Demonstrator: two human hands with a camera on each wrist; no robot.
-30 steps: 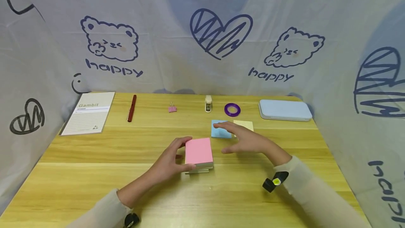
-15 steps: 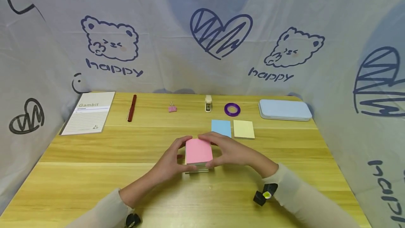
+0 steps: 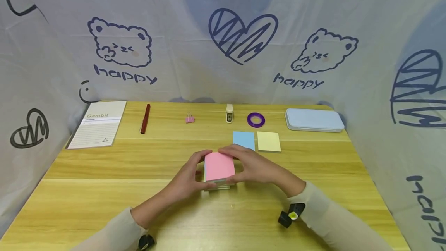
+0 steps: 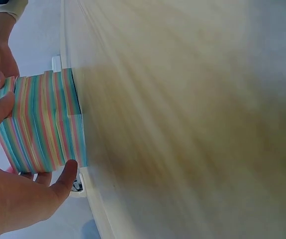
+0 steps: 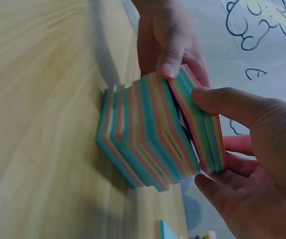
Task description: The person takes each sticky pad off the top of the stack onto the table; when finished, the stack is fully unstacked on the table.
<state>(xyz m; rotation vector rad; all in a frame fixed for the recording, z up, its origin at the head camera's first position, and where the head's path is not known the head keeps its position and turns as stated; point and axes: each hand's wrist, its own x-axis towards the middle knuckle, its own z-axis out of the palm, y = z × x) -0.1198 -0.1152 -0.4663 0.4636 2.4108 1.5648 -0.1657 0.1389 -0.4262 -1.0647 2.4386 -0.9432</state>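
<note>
At the near edge of the head view, light sleeves [image 3: 339,214] extend over the wood-grain surface [image 3: 115,177], with a black device [image 3: 292,214] at the right wrist. Beyond them, the left hand [image 3: 186,176] and the right hand [image 3: 255,165] grip opposite sides of a sticky-note stack [image 3: 219,165], which stands on the surface with a pink sheet uppermost. Each hand sets its thumb on the near side and its fingers on the far side. The right wrist view shows the right thumb on the upper pads [image 5: 202,129], which sit at an angle to the rest, with a narrow gap between. The layers below are unevenly aligned. Just beyond the right hand, a blue pad [image 3: 244,140] lies beside a yellow pad [image 3: 268,141]. Farther back, left to right, are a notebook [image 3: 96,124], a dark red pen [image 3: 145,119], a pink binder clip [image 3: 189,119], a small white-topped item [image 3: 229,113], a purple ring [image 3: 249,120] and a pale blue case [image 3: 314,120]. A printed cloth [image 3: 181,80] rises behind.
</note>
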